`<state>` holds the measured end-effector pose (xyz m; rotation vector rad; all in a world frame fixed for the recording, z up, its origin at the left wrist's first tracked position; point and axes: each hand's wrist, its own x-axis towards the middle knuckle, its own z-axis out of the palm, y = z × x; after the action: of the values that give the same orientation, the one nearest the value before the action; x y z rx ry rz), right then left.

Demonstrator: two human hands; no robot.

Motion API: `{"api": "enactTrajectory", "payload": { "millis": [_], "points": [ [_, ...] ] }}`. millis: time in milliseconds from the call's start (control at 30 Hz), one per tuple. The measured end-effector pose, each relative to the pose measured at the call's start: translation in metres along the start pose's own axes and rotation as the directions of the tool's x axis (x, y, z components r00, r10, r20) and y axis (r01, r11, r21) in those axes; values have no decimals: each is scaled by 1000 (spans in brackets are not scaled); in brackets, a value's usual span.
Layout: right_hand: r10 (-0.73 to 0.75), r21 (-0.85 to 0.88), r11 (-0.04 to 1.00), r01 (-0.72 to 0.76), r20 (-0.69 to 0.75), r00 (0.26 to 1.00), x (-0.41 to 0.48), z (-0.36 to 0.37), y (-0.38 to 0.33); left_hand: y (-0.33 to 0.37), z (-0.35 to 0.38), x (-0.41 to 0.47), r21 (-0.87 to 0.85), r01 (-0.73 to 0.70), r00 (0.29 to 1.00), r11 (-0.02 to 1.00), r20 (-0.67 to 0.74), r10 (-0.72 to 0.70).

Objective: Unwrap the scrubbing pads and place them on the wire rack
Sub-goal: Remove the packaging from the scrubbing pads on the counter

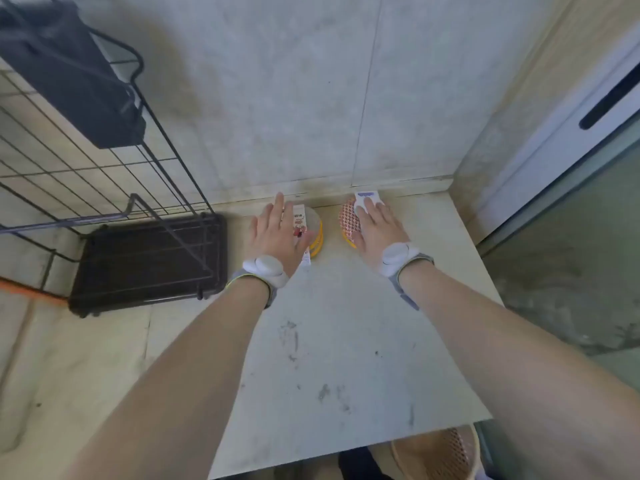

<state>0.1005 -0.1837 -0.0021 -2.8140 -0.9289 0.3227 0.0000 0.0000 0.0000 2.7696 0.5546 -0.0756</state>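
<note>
Two wrapped packs of scrubbing pads lie at the back of a pale counter, close to the wall. The left pack [313, 230] shows yellow pad edges and a white printed label. The right pack [348, 220] has a red-patterned face and a white and blue label at its far end. My left hand [277, 233] lies flat on the left side of the left pack, fingers spread. My right hand [375, 226] rests flat on top of the right pack, fingertips on its label. The black wire rack [104, 174] stands to the left.
A dark bag [69, 74] hangs on the rack's upper part. A black tray [149, 265] sits under the rack's base. A tiled wall runs behind the counter [346, 341]. A glass panel and white frame stand on the right. A woven basket [440, 452] sits below the counter's front edge.
</note>
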Motion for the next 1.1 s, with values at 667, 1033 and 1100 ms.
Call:
{"api": "enactTrajectory", "payload": {
  "millis": [667,1033,1100],
  "points": [
    [73,-18,997,-71,105,992,-122,46,-17,0,25,-116,8,-3,973,1000,232,1],
    [211,60,976,-210,-23,977,-161,37,-40,-10,20,-159,-180,40,992,983,123,-18],
    [225,185,960,-210,-67,972,-156,31,-53,-21,17,-155,-343,148,989,928,54,-137]
  ]
}}
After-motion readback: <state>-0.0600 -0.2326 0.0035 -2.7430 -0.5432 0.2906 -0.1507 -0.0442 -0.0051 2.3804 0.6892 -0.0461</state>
